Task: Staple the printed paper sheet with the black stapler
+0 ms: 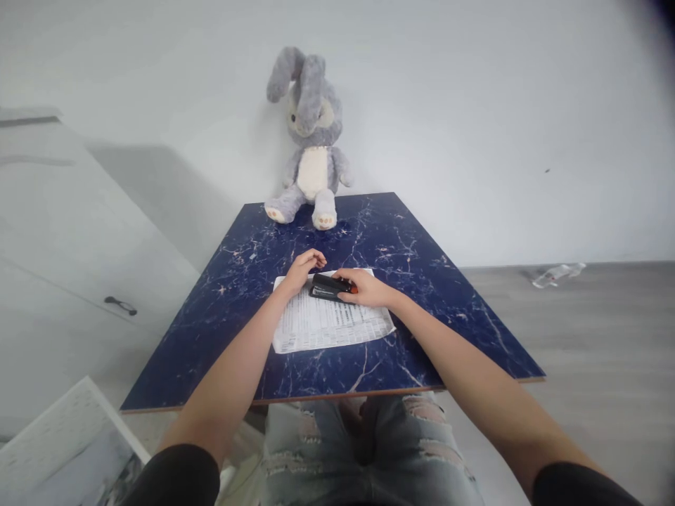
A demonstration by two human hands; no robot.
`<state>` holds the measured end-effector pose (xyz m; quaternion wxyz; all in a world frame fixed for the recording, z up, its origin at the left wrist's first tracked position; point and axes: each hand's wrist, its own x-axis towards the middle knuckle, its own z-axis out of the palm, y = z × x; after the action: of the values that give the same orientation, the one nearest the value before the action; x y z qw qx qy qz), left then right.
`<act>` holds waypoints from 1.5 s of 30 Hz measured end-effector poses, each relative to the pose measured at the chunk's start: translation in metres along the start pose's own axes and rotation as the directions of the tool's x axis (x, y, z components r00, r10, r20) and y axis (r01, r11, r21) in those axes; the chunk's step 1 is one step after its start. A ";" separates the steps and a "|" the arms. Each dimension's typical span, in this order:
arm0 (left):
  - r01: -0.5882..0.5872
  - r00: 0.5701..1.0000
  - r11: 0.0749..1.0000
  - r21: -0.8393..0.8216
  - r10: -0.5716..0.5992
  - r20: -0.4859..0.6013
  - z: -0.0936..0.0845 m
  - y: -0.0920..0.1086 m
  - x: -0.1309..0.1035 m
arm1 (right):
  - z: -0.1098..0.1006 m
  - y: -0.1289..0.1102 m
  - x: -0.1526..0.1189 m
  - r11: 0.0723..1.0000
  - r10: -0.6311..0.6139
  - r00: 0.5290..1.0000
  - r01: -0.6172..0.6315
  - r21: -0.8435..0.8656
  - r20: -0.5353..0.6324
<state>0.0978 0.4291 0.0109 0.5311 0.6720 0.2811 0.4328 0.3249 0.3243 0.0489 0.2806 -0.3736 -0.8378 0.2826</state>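
Head view: right fingers (344, 273) grip a black stapler (327, 287) over paper (332, 327), left fingers (316, 256) half-curled.

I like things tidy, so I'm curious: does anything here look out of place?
Perhaps one thing: a clear, crumpled-looking item lies on the floor near the wall, right of the table, like dropped litter.

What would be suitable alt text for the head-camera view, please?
A person's right hand holds a black stapler over printed paper on a blue marbled table, the left hand close beside it. A grey plush rabbit sits at the table's far end.
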 end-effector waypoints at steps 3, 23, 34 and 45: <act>0.011 1.000 1.000 -0.006 -0.012 -0.015 0.001 0.002 0.000 | -0.013 0.012 -0.001 0.981 0.013 0.993 -0.036 0.191 0.116; 0.301 0.940 0.856 -0.420 -0.341 -0.022 -0.013 0.020 0.005 | -0.030 0.029 -0.008 0.738 0.049 0.956 -0.230 0.634 0.290; 0.304 0.943 0.873 -0.382 -0.332 -0.009 -0.017 0.011 0.005 | 0.000 0.015 0.003 0.982 -0.021 0.998 0.008 0.187 0.067; 0.261 0.948 0.764 -0.591 -0.317 0.009 -0.013 0.011 0.005 | 0.000 0.013 -0.001 0.977 -0.144 0.927 0.078 -0.197 -0.347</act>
<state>0.0877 0.4363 0.0236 0.7585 0.4039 0.2586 0.4413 0.3315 0.3308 0.0399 0.4098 -0.3947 -0.8141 0.1164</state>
